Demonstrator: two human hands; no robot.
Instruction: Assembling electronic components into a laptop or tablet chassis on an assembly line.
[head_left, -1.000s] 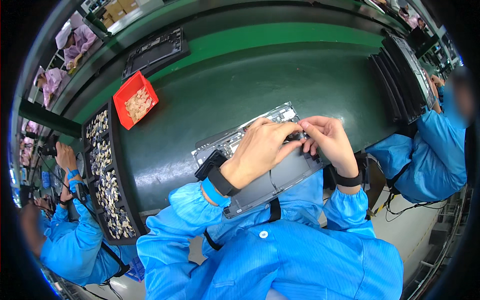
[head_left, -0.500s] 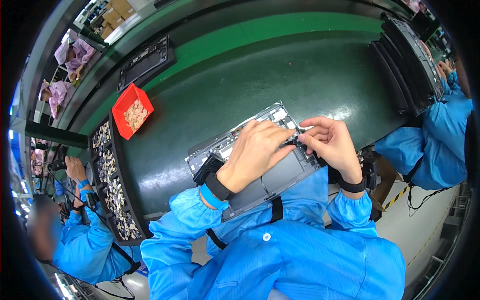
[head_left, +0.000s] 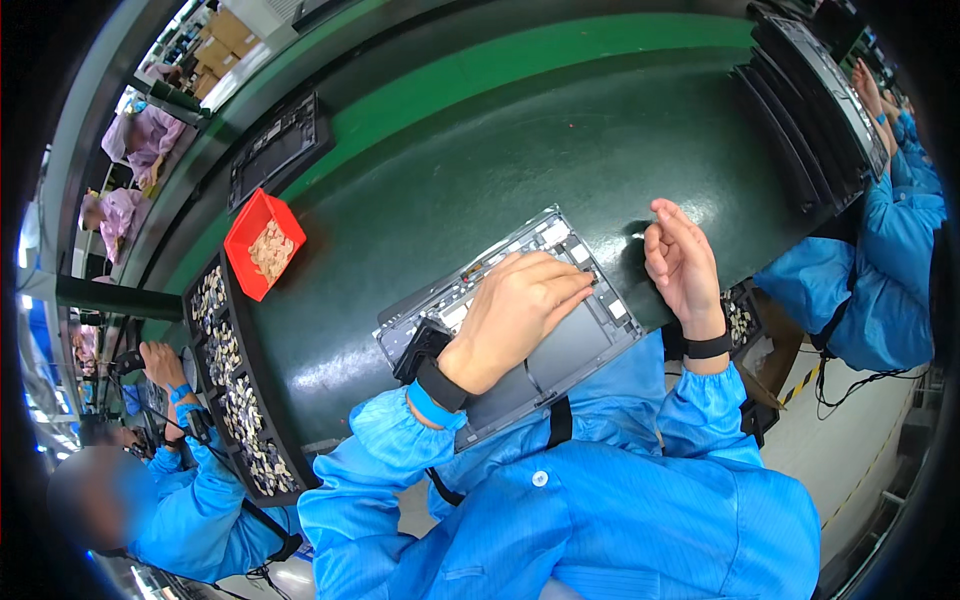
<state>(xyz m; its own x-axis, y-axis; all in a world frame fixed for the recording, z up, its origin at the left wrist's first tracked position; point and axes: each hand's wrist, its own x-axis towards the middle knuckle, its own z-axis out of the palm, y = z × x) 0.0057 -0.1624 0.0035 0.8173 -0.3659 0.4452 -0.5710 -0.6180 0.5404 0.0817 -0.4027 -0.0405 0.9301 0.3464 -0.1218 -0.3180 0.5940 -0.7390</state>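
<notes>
A grey laptop base (head_left: 575, 347) with its inner parts exposed lies tilted at the table's near edge, over my lap. My left hand (head_left: 515, 318) rests across it; its fingers are pressed together, with their tips at a small dark spot near the right end. What they pinch there is too small to make out. Beyond the laptop's right side, my right hand (head_left: 683, 262) is raised off it, fingers loosely bent and apart, with nothing visible in them. A black block-like thing (head_left: 423, 345) sits by my left wrist, at the laptop's left end.
A red bin (head_left: 248, 232) of small pale pieces stands at the left, beside a black compartment tray (head_left: 222, 375) of small parts. Another open laptop base (head_left: 275, 145) lies farther back. Black sleeves and laptops (head_left: 800, 120) are stacked far right. Co-workers (head_left: 215, 510) sit at both sides.
My right hand has lifted off the laptop's right end and moved up and to the right, its fingers loosening. My left hand stays on the laptop, its fingers drawn closer together.
</notes>
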